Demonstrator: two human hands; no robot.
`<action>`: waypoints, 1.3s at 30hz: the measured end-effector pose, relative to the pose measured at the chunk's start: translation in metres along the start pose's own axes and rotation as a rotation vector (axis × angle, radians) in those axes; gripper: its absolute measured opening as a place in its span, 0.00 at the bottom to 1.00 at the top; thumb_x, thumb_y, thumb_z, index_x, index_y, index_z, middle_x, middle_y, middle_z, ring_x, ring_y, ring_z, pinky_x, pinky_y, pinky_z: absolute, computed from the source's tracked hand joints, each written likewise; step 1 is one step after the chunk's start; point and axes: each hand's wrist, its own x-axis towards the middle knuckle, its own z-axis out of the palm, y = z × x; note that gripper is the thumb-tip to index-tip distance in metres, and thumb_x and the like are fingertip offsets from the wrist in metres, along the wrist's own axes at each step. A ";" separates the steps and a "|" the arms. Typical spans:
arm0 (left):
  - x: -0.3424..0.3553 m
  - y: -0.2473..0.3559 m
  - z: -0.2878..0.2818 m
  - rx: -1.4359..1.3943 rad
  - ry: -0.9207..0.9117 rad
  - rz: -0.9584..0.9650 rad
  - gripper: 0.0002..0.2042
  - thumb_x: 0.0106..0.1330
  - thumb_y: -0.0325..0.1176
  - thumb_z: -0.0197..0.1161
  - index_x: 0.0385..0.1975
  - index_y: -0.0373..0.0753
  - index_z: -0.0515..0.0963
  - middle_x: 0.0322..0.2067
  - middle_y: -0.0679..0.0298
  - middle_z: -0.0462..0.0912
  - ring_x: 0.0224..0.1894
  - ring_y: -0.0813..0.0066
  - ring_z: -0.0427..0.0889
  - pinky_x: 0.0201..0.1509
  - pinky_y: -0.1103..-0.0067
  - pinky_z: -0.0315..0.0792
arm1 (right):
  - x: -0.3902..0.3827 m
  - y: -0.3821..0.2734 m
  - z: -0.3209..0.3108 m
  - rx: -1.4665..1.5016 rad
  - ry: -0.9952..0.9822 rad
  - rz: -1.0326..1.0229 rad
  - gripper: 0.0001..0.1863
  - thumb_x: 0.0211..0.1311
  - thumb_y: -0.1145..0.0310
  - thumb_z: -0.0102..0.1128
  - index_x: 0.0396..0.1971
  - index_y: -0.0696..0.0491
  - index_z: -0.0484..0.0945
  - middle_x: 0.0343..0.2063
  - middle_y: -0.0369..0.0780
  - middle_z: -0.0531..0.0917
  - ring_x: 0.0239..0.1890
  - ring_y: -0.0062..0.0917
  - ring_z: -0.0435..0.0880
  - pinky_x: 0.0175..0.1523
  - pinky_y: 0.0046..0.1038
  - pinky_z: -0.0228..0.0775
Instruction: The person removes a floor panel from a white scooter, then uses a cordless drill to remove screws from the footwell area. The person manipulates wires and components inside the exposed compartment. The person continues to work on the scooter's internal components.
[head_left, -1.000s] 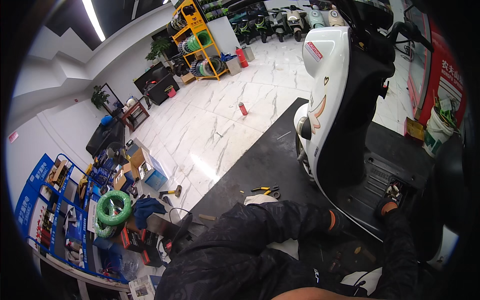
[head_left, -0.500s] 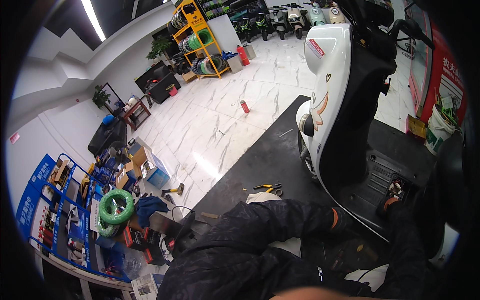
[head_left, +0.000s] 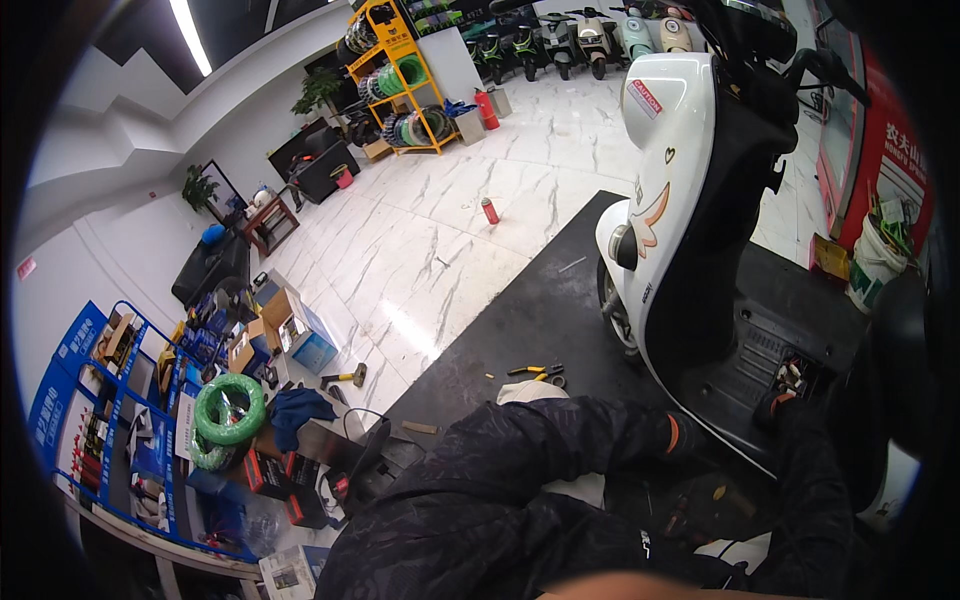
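Observation:
A white-and-black scooter (head_left: 660,235) stands on the dark mat at right. My right hand (head_left: 778,405), dark with orange at it, is at an open compartment with wiring (head_left: 798,372) in its footboard; its fingers are too hidden to read. My left hand (head_left: 682,437), dark with an orange band, is low beside the footboard's near edge, fingers indistinct. Dark sleeves cover my arms. Yellow-handled pliers (head_left: 530,372) and small tools lie on the mat left of the scooter.
Blue racks (head_left: 95,400), boxes (head_left: 305,335), green coils (head_left: 228,410) and a hammer (head_left: 345,378) crowd the left. A red can (head_left: 490,210) stands on the tiles. A yellow tire rack (head_left: 395,80) and parked scooters are behind; a white bucket (head_left: 875,265) is at right.
The scooter's front sits slightly farther right in the picture than one second ago. My right hand has shifted only slightly at the compartment; my left hand has barely moved.

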 end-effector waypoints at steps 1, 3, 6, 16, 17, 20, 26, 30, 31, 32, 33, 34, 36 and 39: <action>0.001 0.001 0.001 -0.003 0.005 0.004 0.10 0.62 0.35 0.56 0.40 0.43 0.81 0.39 0.48 0.83 0.43 0.45 0.80 0.48 0.59 0.75 | -0.002 0.000 0.001 0.001 0.001 0.003 0.15 0.66 0.60 0.54 0.43 0.53 0.84 0.43 0.46 0.84 0.43 0.42 0.84 0.48 0.44 0.77; 0.000 0.001 0.001 -0.006 0.012 0.006 0.10 0.62 0.35 0.56 0.39 0.43 0.81 0.38 0.48 0.83 0.43 0.44 0.80 0.48 0.59 0.75 | -0.004 -0.001 0.000 0.007 0.007 0.014 0.16 0.67 0.59 0.53 0.43 0.53 0.84 0.43 0.46 0.84 0.44 0.42 0.84 0.48 0.44 0.77; -0.002 0.004 0.001 -0.008 0.025 0.010 0.10 0.62 0.35 0.56 0.39 0.42 0.81 0.38 0.48 0.83 0.43 0.44 0.80 0.48 0.58 0.75 | -0.014 -0.005 -0.004 0.026 0.027 0.039 0.16 0.68 0.59 0.53 0.44 0.53 0.83 0.43 0.46 0.84 0.44 0.42 0.84 0.49 0.44 0.77; -0.029 -0.016 0.038 0.008 0.098 -0.037 0.09 0.61 0.35 0.56 0.36 0.41 0.81 0.36 0.47 0.83 0.42 0.43 0.80 0.47 0.57 0.74 | -0.056 -0.024 -0.009 0.310 0.264 0.310 0.17 0.70 0.58 0.52 0.48 0.53 0.82 0.45 0.47 0.83 0.45 0.43 0.83 0.49 0.43 0.77; -0.034 -0.028 0.044 0.006 0.119 -0.077 0.09 0.61 0.35 0.57 0.36 0.41 0.81 0.36 0.47 0.82 0.41 0.42 0.80 0.47 0.57 0.74 | -0.062 -0.026 -0.006 0.326 0.262 0.361 0.17 0.71 0.58 0.52 0.48 0.53 0.82 0.45 0.47 0.83 0.45 0.43 0.83 0.49 0.43 0.77; -0.052 -0.053 0.057 0.020 0.225 -0.181 0.09 0.61 0.35 0.57 0.35 0.41 0.81 0.35 0.47 0.82 0.41 0.42 0.80 0.46 0.57 0.74 | -0.092 -0.039 0.000 0.355 0.259 0.502 0.18 0.72 0.58 0.52 0.49 0.53 0.81 0.45 0.47 0.83 0.46 0.43 0.82 0.50 0.43 0.77; -0.067 -0.094 0.043 0.150 0.115 -0.497 0.15 0.69 0.35 0.48 0.48 0.41 0.79 0.49 0.47 0.81 0.53 0.48 0.80 0.58 0.57 0.72 | -0.135 -0.064 -0.001 0.416 0.287 0.611 0.17 0.66 0.62 0.52 0.50 0.52 0.79 0.45 0.47 0.84 0.45 0.39 0.83 0.48 0.43 0.76; -0.062 -0.103 0.039 0.242 0.190 -1.028 0.16 0.70 0.39 0.49 0.51 0.43 0.79 0.50 0.50 0.81 0.55 0.52 0.80 0.55 0.58 0.73 | -0.139 -0.066 0.009 0.313 0.490 0.583 0.12 0.57 0.61 0.56 0.38 0.50 0.80 0.31 0.47 0.85 0.34 0.44 0.85 0.39 0.48 0.75; -0.063 -0.103 0.043 0.421 0.241 -1.069 0.17 0.71 0.43 0.50 0.51 0.44 0.79 0.47 0.53 0.83 0.52 0.51 0.81 0.53 0.60 0.73 | -0.140 -0.067 0.012 0.326 0.546 0.569 0.12 0.56 0.62 0.56 0.37 0.49 0.81 0.30 0.46 0.85 0.34 0.44 0.85 0.39 0.48 0.75; -0.063 -0.105 0.050 0.468 0.262 -1.097 0.18 0.71 0.44 0.50 0.52 0.43 0.79 0.48 0.53 0.83 0.53 0.50 0.81 0.54 0.58 0.72 | -0.140 -0.068 0.014 0.336 0.605 0.556 0.11 0.56 0.62 0.56 0.35 0.49 0.81 0.30 0.46 0.85 0.34 0.43 0.85 0.39 0.48 0.75; -0.062 -0.107 0.059 0.513 0.294 -1.118 0.18 0.71 0.45 0.50 0.52 0.43 0.79 0.50 0.53 0.82 0.54 0.50 0.80 0.55 0.57 0.72 | -0.142 -0.067 0.016 0.343 0.672 0.523 0.11 0.56 0.61 0.55 0.34 0.49 0.82 0.28 0.45 0.85 0.33 0.43 0.85 0.39 0.47 0.76; -0.061 -0.109 0.072 0.558 0.329 -1.136 0.19 0.71 0.46 0.51 0.53 0.43 0.78 0.51 0.53 0.81 0.55 0.49 0.79 0.56 0.56 0.71 | -0.142 -0.068 0.017 0.364 0.609 0.549 0.11 0.55 0.61 0.56 0.34 0.48 0.82 0.30 0.46 0.85 0.34 0.43 0.85 0.40 0.47 0.76; -0.058 -0.118 0.101 0.478 0.035 -0.842 0.25 0.71 0.48 0.51 0.63 0.42 0.72 0.68 0.50 0.67 0.66 0.49 0.71 0.65 0.54 0.67 | -0.140 -0.068 0.017 0.395 0.488 0.598 0.12 0.55 0.61 0.57 0.35 0.48 0.82 0.32 0.46 0.85 0.36 0.43 0.85 0.42 0.46 0.76; -0.034 -0.116 0.172 0.316 -0.443 -0.330 0.18 0.67 0.39 0.52 0.52 0.41 0.81 0.53 0.47 0.81 0.56 0.47 0.79 0.60 0.62 0.74 | -0.138 -0.072 0.015 0.371 0.495 0.631 0.19 0.69 0.54 0.52 0.49 0.51 0.81 0.44 0.43 0.84 0.49 0.38 0.83 0.53 0.40 0.77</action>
